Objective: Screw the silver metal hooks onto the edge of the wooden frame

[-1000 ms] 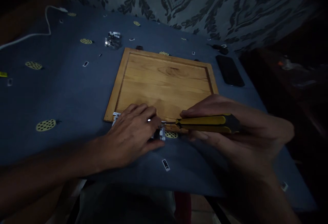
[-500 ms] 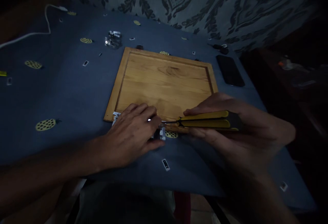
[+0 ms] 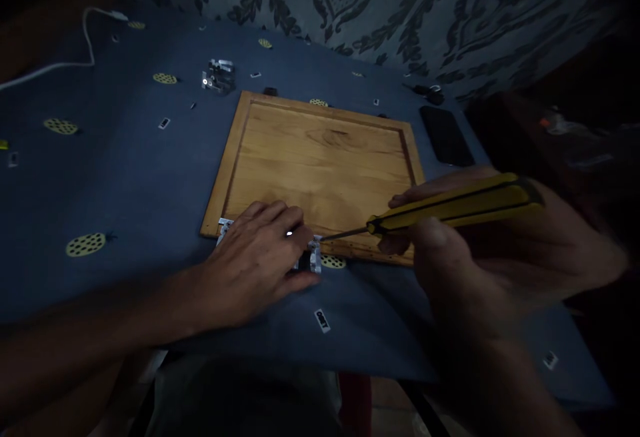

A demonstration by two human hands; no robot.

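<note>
A wooden panel (image 3: pixel 320 157) with a raised frame lies flat on the table. At its near edge my left hand (image 3: pixel 260 257) is closed over metal hinge pieces (image 3: pixel 315 255), pressing them against the frame. Part of the metal shows on each side of the hand; the middle is hidden beneath the fingers. My right hand (image 3: pixel 480 250) grips a screwdriver (image 3: pixel 450 207) by its yellow and black handle. The screwdriver's shaft slants left and down, its tip at the hinge metal beside my left fingers. Whether the tip sits in a screw I cannot tell.
More metal hinges (image 3: pixel 219 75) lie behind the panel at the left. A black phone (image 3: pixel 447 135) and a dark tool with a loop (image 3: pixel 431 94) lie at the right. A white cable (image 3: pixel 90 40) crosses the far left. The patterned blue cloth (image 3: pixel 130 177) covers the table.
My right hand has moved right and the screwdriver's handle has swung up, so the shaft is more slanted and more of it shows. The left hand stays on the hinge pieces.
</note>
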